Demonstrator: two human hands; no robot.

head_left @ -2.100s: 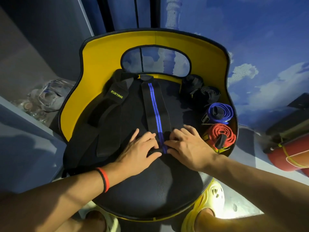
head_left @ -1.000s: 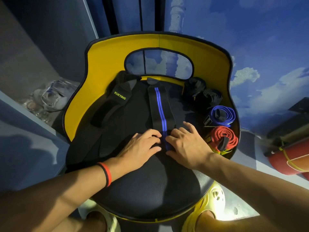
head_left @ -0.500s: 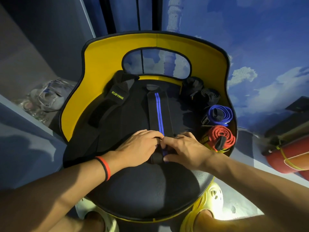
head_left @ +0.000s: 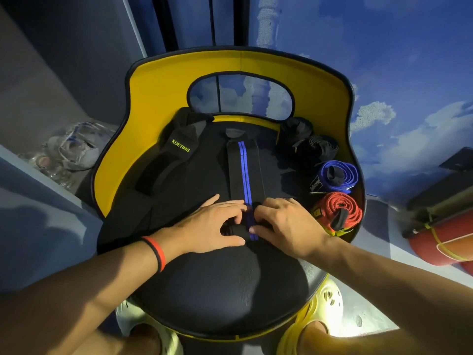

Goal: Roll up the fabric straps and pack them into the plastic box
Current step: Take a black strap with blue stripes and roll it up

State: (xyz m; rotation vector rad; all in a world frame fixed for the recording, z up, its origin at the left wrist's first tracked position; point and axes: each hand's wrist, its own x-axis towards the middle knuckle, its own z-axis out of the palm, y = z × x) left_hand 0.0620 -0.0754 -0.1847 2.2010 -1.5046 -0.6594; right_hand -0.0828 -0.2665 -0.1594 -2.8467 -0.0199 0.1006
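Observation:
A black strap with blue centre stripes [head_left: 243,172] lies lengthwise on the black seat of a yellow-backed chair [head_left: 158,98]. Its near end is wound into a small roll under my fingers. My left hand [head_left: 215,226] and my right hand [head_left: 284,221] both grip that roll from either side. A black "XUEYING" strap [head_left: 176,155] lies flat on the seat's left. Rolled straps sit along the seat's right edge: red [head_left: 339,211], blue [head_left: 335,175] and two black ones [head_left: 309,142]. I cannot make out the plastic box for certain.
A clear plastic heap [head_left: 69,152] lies on the floor left of the chair. A red cylinder with a yellow cord [head_left: 445,242] lies at the right. My yellow clogs [head_left: 325,301] stand under the seat's front edge.
The roll at the strap's near end has grown as my hands wound it. The flat part of the strap has become shorter, its far end drawing away from the backrest.

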